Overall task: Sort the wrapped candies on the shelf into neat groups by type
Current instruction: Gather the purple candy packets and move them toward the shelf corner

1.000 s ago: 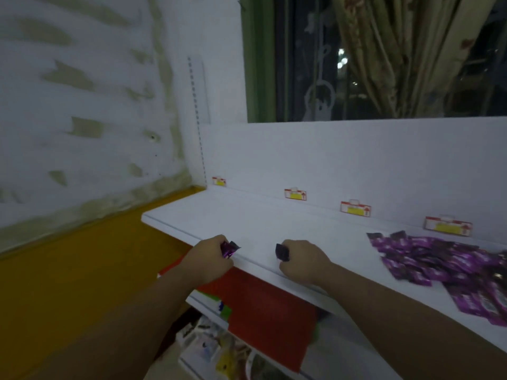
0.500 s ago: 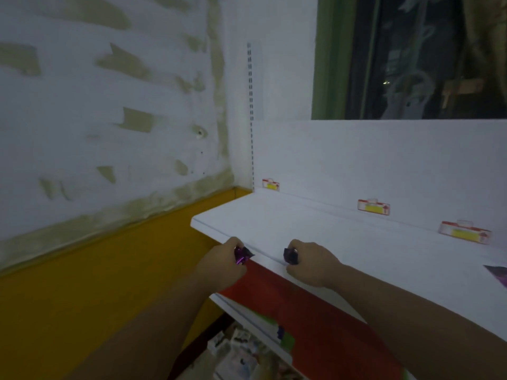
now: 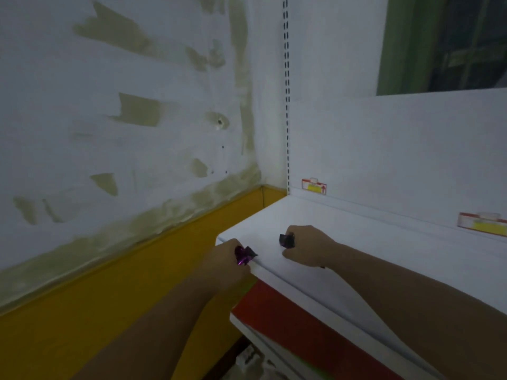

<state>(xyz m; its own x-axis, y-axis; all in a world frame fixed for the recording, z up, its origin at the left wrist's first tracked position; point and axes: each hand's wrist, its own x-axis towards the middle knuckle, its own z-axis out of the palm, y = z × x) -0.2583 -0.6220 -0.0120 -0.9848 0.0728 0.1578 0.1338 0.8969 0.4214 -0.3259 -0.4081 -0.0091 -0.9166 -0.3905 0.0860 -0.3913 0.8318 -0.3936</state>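
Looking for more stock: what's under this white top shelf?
Under the white shelf, a red panel and a lower shelf edge; blurred items below. The shelf itself hides the rest.

- No word or number is being shown sharply enough to be read.
- A red-and-yellow price label (image 3: pixel 314 186) is being carried on the white back panel (image 3: pixel 397 149), just above the shelf (image 3: pixel 370 242) near the corner. What looks like a red arrow is being shown at its right end.
- A second label (image 3: pixel 482 224) in the same colours is being carried further right, its print being blurred.
- No print is being made out on the purple candy (image 3: pixel 245 255) or the dark candy (image 3: pixel 286 239).
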